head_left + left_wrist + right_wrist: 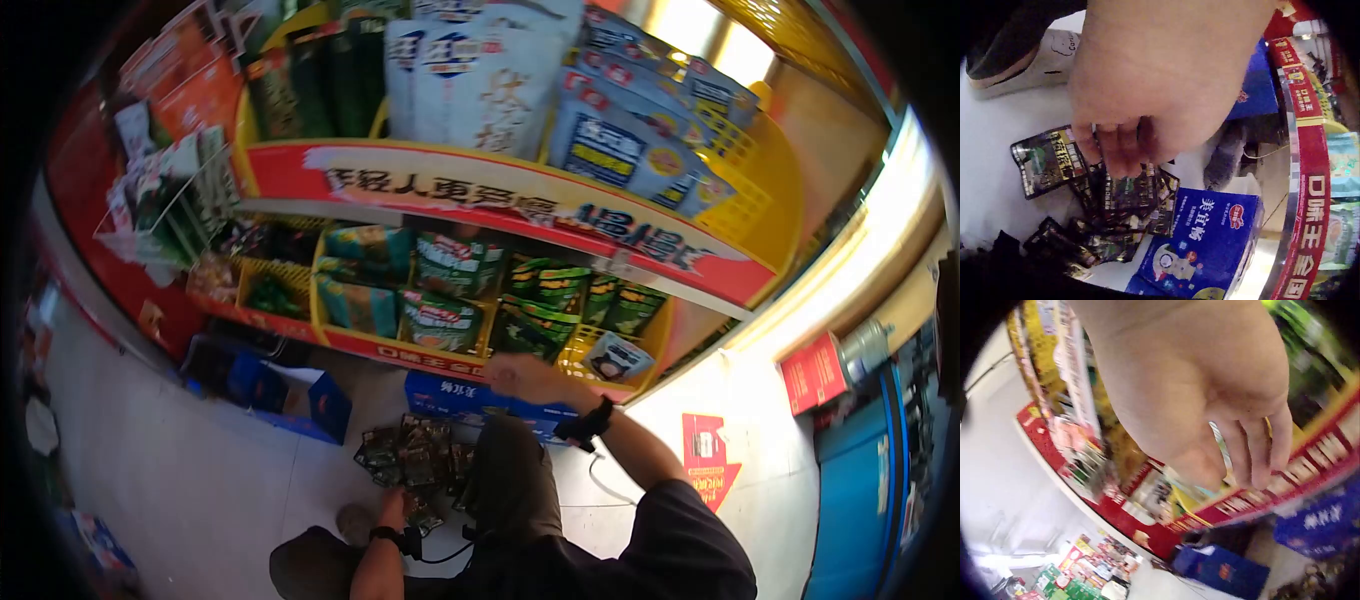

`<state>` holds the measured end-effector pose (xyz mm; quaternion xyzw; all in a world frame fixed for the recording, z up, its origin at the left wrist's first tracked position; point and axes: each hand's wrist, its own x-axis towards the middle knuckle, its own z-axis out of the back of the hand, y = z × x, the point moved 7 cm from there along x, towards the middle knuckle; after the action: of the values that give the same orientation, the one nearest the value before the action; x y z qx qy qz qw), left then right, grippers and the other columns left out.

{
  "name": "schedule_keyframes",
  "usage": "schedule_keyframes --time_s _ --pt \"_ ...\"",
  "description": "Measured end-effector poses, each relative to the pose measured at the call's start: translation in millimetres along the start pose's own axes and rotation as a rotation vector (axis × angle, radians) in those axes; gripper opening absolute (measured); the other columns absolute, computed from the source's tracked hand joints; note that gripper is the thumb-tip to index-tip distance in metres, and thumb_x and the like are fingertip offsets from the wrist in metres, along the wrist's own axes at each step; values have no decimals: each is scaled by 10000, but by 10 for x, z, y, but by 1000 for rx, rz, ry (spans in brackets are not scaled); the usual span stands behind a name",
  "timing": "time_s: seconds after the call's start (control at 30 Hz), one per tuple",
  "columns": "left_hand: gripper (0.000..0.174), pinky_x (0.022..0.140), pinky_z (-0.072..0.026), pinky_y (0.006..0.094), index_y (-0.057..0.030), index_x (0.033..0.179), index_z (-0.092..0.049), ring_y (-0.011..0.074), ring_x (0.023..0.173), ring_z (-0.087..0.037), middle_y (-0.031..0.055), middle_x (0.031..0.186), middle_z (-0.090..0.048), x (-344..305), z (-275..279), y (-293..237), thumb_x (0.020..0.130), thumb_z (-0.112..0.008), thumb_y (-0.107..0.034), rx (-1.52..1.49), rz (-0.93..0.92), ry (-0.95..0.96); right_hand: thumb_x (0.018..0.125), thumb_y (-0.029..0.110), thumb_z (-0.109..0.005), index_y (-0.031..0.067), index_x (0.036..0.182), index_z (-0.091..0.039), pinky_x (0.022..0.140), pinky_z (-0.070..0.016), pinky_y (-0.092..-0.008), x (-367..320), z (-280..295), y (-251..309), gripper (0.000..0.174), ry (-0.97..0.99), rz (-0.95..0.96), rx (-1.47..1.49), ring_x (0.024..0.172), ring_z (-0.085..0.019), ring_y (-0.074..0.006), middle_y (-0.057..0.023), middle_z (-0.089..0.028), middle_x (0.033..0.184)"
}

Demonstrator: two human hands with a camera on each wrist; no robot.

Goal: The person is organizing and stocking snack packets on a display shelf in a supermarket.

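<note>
Several dark snack packets (pixel 425 452) lie in a loose pile on the floor. Over them hangs my left hand (pixel 1154 87), palm side hidden, its bent fingers overlapping the packets (pixel 1125 194) in the left wrist view; I cannot tell whether it grips one. In the head view this left hand (pixel 393 507) is low, by the pile's near edge. My right hand (pixel 530 378) is raised at the red front strip of the lower shelf (pixel 430 358). From the right wrist, the right hand (pixel 1204 394) shows extended fingers with nothing held between them. Green packets (pixel 535 325) fill the bin just behind.
Blue boxes (pixel 450 395) stand under the shelf, and an open blue carton (pixel 310 405) is left of the pile. Above juts the upper shelf's lettered strip (pixel 450 190). A red carton (pixel 815 375) and a blue cabinet (pixel 850 490) are at right.
</note>
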<state>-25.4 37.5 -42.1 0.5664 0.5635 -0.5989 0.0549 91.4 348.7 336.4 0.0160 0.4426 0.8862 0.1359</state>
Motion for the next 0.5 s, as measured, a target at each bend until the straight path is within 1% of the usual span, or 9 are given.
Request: schedule_keyframes --time_s 0.07,0.2,0.23,0.3,0.33,0.37,0.43,0.47,0.5 --pt "314 460 -320 332 -127 705 -472 162 461 -380 31 609 -424 28 13 -174 976 -545 -268 -91 -17 -160 927 117 -641 32 1120 -627 836 -525 -336 -302 623 877 212 -152 62 -75 932 -660 -212 -97 -687 967" --pt "342 470 -349 328 -116 701 -506 147 470 -419 13 526 -408 -72 -275 -929 954 -623 -314 -76 -275 -130 863 91 -698 24 1010 -662 804 -522 -332 -1045 1688 2109 165 -605 471 -250 861 -664 -201 -82 -692 941" --pt "342 470 -349 328 -116 701 -506 147 470 -419 13 526 -408 -87 -336 -1082 954 -623 -314 -71 -283 -125 853 90 -709 27 1037 -657 813 -516 -346 -1217 1937 2317 202 -781 504 -381 891 -658 -224 -89 -687 966" --pt "357 494 -379 317 -95 721 -545 140 490 -462 12 532 -452 -289 -505 -1621 941 -650 -356 106 -593 -78 838 151 -736 42 1128 -631 836 -502 -376 -1387 2330 2661 327 -1066 584 -708 966 -636 -277 -113 -666 1030" --pt "314 546 -432 304 -42 802 -604 134 551 -541 37 627 -558 -351 -572 -1862 949 -661 -314 192 -689 7 835 213 -751 53 1192 -610 849 -494 -392 -1410 2452 2786 416 -1172 631 -906 1011 -620 -306 -131 -651 1068" --pt "314 546 -432 304 -42 802 -604 134 551 -541 37 627 -558 -400 -579 -2019 949 -661 -314 194 -700 8 835 213 -751 53 1192 -610 849 -494 -392 -1388 2534 2819 416 -1180 638 -908 1011 -620 -306 -131 -651 1068" --pt "217 613 -513 322 -5 917 -637 153 665 -613 60 751 -639 -701 -792 -2417 966 -629 -216 269 -795 145 802 371 -773 69 1313 -529 885 -481 -420 -1162 2659 2820 642 -1104 382 -1150 1085 -580 -344 -163 -616 1122" --pt "135 619 -507 294 -6 938 -628 152 694 -623 48 813 -648 -834 -838 -2533 951 -618 -140 247 -762 114 759 521 -767 48 1365 -473 876 -498 -451 -1039 2753 2722 823 -1047 351 -1065 1047 -604 -381 -196 -605 1122" --pt "135 619 -507 294 -6 938 -628 152 694 -623 48 813 -648 -933 -857 -2613 951 -618 -140 246 -774 120 759 521 -767 48 1365 -473 876 -498 -451 -957 2779 2678 823 -1057 357 -1074 1047 -604 -381 -196 -605 1122"
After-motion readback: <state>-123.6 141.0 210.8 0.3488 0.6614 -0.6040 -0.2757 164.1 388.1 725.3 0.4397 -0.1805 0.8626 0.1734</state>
